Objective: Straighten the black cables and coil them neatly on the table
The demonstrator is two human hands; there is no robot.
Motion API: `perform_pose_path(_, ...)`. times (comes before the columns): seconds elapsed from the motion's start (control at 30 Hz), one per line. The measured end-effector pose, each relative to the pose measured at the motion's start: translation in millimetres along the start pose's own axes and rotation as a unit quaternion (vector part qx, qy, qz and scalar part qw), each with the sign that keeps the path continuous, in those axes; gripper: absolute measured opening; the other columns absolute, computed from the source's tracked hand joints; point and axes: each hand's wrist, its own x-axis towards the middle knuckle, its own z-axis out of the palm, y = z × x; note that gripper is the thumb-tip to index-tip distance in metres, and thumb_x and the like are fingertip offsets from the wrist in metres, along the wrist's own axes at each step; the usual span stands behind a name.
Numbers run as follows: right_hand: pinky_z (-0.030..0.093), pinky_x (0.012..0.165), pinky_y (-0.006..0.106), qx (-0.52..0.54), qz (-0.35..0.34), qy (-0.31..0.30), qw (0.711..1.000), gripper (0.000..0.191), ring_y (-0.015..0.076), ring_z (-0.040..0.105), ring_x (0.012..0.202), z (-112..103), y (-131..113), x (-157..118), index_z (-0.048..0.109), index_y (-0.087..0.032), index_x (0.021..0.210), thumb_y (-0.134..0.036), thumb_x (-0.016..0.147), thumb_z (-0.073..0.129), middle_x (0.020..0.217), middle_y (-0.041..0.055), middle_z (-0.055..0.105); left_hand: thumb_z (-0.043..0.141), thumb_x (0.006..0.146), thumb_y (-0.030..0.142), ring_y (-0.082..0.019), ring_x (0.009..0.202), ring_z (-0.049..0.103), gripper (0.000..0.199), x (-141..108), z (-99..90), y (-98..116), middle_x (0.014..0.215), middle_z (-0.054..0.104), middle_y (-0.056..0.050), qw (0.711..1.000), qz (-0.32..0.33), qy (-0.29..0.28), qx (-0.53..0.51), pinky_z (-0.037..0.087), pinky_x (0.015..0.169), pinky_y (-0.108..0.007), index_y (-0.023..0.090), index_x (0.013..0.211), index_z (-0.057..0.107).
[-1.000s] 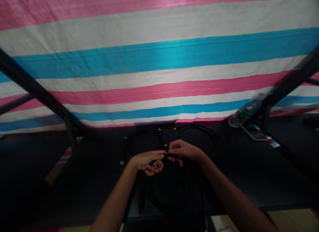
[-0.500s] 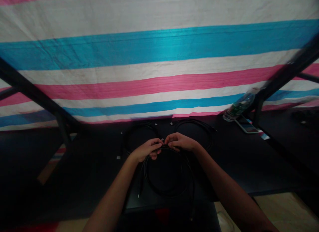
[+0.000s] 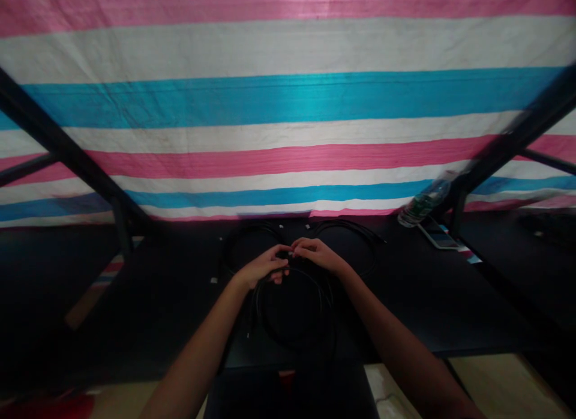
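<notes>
A black cable [image 3: 321, 296], wound into a loose coil, hangs over the near part of the black table. My left hand [image 3: 265, 266] is closed round the top left of this coil, thumb above and fingers curled below. Fingertips of my right hand [image 3: 317, 254] are pinched together just above the coil, close to my left index finger. Something small and pale shows between the two hands, too dim to name. One cable end with a small metal tip [image 3: 248, 335] dangles at the lower left.
Two more coiled black cables, one left [image 3: 225, 251] and one right [image 3: 371, 245], lie behind my hands. A plastic bottle [image 3: 420, 206] leans at the back right beside a phone [image 3: 438, 234]. Dark slanted frame bars [image 3: 85, 173] flank the table before a striped sheet [image 3: 288, 101].
My right hand has shifted slightly left and up from the coil's top, its fingers now at my left fingertips. The coil still hangs from my left hand. The view has tilted up slightly.
</notes>
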Motion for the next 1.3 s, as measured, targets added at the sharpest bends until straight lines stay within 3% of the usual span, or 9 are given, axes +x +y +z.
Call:
perform_pose_path(0.1,0.044,0.102,0.041,-0.034,-0.040,0.020,0.998,0.026,0.0240,0.058,0.114,9.2,0.0,-0.5,0.076,-0.021,0.084,-0.046,0.079,0.079,0.120,0.0082,0.061,0.075,0.083,0.030,-0.004,0.043,0.045,0.061,-1.8,0.0,2.8,0.074,0.064,0.000,0.999,0.008,0.002,-0.033,0.039,0.048,-0.017,0.020,0.134,0.043)
perform_pose_path(0.23,0.038,0.110,0.045,-0.082,-0.092,0.033,0.992,0.034,0.0274,0.047,0.132,11.3,-4.8,-6.3,0.073,-0.024,0.105,-0.040,0.076,0.083,0.139,0.0107,0.049,0.074,0.085,0.031,-0.003,0.045,0.046,0.058,-3.8,-0.8,5.9,0.077,0.064,0.000,0.997,0.014,-0.005,-0.071,0.040,0.049,-0.017,0.020,0.133,0.044)
perform_pose_path(0.4,0.040,0.109,0.046,-0.158,-0.118,-0.016,0.980,0.019,0.0275,0.052,0.129,4.8,-13.2,-11.8,0.073,-0.022,0.095,-0.036,0.083,0.078,0.134,0.0110,0.053,0.072,0.085,0.028,-0.009,0.051,0.057,0.050,-0.8,-6.4,2.3,0.071,0.064,0.000,0.997,0.012,-0.006,-0.080,0.049,0.053,-0.020,0.018,0.129,0.048)
perform_pose_path(0.57,0.041,0.107,0.049,-0.183,-0.099,-0.022,0.978,0.013,0.0272,0.057,0.123,3.1,-14.1,-11.6,0.072,-0.019,0.084,-0.030,0.091,0.068,0.132,0.0133,0.058,0.072,0.086,0.030,-0.012,0.055,0.065,0.046,2.2,-9.5,-3.5,0.090,0.074,-0.013,0.998,-0.012,-0.017,-0.064,0.055,0.056,-0.023,0.015,0.124,0.052)
perform_pose_path(0.73,0.039,0.109,0.050,-0.200,-0.065,-0.046,0.977,0.015,0.0299,0.052,0.129,6.0,-12.8,-12.4,0.072,-0.019,0.087,-0.029,0.079,0.080,0.138,0.0140,0.053,0.073,0.086,0.030,-0.015,0.056,0.068,0.053,3.3,-9.2,-7.5,0.072,0.070,-0.003,0.999,-0.015,-0.005,-0.049,0.057,0.056,-0.024,0.018,0.131,0.048)
perform_pose_path(0.87,0.037,0.110,0.051,-0.208,-0.065,-0.044,0.975,0.007,0.0289,0.052,0.128,7.9,-13.4,-12.4,0.072,-0.018,0.081,-0.020,0.087,0.069,0.136,0.0143,0.055,0.073,0.086,0.032,-0.012,0.051,0.065,0.048,4.2,-8.4,-8.4,0.078,0.072,-0.006,0.999,-0.017,0.010,-0.025,0.055,0.051,-0.022,0.017,0.127,0.051)
perform_pose_path(1.0,0.040,0.108,0.050,-0.197,-0.060,-0.044,0.978,0.009,0.0311,0.052,0.128,13.1,-14.2,-13.0,0.071,-0.019,0.080,-0.023,0.078,0.079,0.137,0.0143,0.055,0.073,0.086,0.035,-0.013,0.053,0.066,0.051,2.7,-5.5,-6.3,0.074,0.069,-0.002,1.000,-0.012,0.022,-0.007,0.056,0.053,-0.024,0.020,0.129,0.050)
perform_pose_path(1.2,0.039,0.107,0.045,-0.147,-0.082,0.043,0.985,0.005,0.0258,0.055,0.122,12.3,-16.5,-9.5,0.065,-0.020,0.081,-0.021,0.085,0.067,0.133,0.0119,0.058,0.070,0.088,0.043,-0.013,0.050,0.065,0.047,-1.6,-4.6,2.4,0.081,0.073,-0.008,0.999,-0.008,0.034,0.017,0.046,0.040,-0.018,0.018,0.124,0.053)
perform_pose_path(1.3,0.048,0.087,0.038,-0.085,-0.084,0.143,0.982,0.007,0.0208,0.061,0.094,1.4,-15.0,-6.0,0.063,-0.023,0.092,-0.029,0.089,0.061,0.102,0.0063,0.066,0.068,0.088,0.048,-0.013,0.053,0.065,0.049,-3.2,-6.7,6.4,0.079,0.072,-0.007,0.999,0.003,0.039,0.031,0.048,0.042,-0.019,0.017,0.124,0.056)
